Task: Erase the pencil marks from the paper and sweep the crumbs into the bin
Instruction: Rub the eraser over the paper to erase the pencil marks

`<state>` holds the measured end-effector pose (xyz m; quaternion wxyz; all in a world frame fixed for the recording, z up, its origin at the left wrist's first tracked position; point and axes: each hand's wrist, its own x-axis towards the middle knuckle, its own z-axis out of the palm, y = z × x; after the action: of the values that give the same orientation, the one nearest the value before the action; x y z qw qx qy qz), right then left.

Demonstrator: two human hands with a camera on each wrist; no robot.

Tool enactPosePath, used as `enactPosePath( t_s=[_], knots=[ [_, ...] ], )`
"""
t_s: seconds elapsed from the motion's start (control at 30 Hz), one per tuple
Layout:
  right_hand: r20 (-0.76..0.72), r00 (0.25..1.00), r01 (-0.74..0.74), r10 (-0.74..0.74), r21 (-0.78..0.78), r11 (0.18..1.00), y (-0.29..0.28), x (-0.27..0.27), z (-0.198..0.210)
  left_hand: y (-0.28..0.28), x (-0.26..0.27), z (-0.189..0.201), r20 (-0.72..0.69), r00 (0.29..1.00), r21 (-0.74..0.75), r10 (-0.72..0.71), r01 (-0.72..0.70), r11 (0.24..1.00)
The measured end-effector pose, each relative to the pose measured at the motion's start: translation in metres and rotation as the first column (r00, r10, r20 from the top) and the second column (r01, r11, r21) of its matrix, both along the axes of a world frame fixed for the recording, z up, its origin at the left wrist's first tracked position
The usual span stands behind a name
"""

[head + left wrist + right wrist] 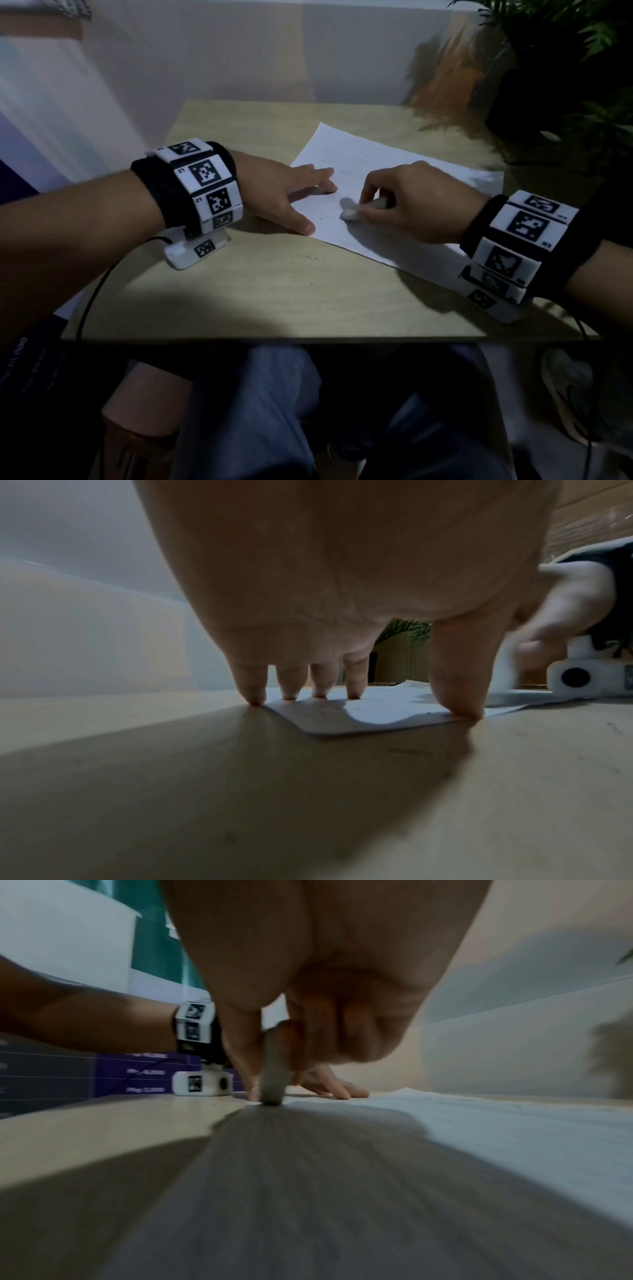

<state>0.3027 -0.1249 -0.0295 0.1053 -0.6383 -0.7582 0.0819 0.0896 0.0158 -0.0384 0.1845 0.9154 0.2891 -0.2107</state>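
A white sheet of paper [394,178] with faint pencil marks lies skewed on the light wooden table [274,291]. My left hand [291,192] spreads straight fingers on the sheet's left corner, fingertips [354,693] and thumb pressing the paper [359,712] down. My right hand [404,202] pinches a white eraser [349,210] between thumb and fingers, its lower end on the paper near the left part of the sheet. In the right wrist view the eraser [272,1074] stands upright with its tip on the paper [479,1123]. A few dark crumbs [308,257] lie on the table in front of the sheet.
A potted plant [565,68] stands at the table's back right corner. A white wall runs behind the table. My knees are under the front edge. A shoe [568,394] lies on the floor at the right. No bin is in view.
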Motion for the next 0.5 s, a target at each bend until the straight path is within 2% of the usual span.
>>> enactPosePath(
  t_s=[0.13,0.2,0.3,0.37,0.43,0.5],
  knots=[
    [-0.118,0.984,-0.152,0.133,-0.165,0.974,-0.010,-0.007,0.005,-0.001,0.000,0.001,0.000,1.000,-0.004,0.006,-0.006,1.000],
    [-0.126,0.989,-0.099,0.080,-0.155,0.983,-0.005,-0.003,0.006,-0.002,0.000,0.001,-0.006,1.000,0.000,0.003,-0.003,1.000],
    [-0.018,1.000,0.026,-0.026,-0.006,1.000,0.002,0.003,0.003,-0.002,0.000,0.002,-0.004,1.000,-0.003,0.001,-0.001,1.000],
    [-0.010,0.999,-0.036,0.036,0.004,0.999,-0.002,0.001,0.002,-0.002,0.000,0.002,-0.001,1.000,-0.006,0.003,-0.003,1.000],
    [-0.094,0.986,-0.143,0.135,-0.095,0.985,-0.009,-0.004,0.004,-0.003,0.001,0.002,-0.006,1.000,-0.004,0.001,-0.001,1.000],
    [-0.156,0.979,-0.157,0.133,-0.154,0.975,-0.009,-0.004,0.006,-0.004,0.001,0.002,-0.005,1.000,-0.002,0.002,-0.002,1.000]
  ],
)
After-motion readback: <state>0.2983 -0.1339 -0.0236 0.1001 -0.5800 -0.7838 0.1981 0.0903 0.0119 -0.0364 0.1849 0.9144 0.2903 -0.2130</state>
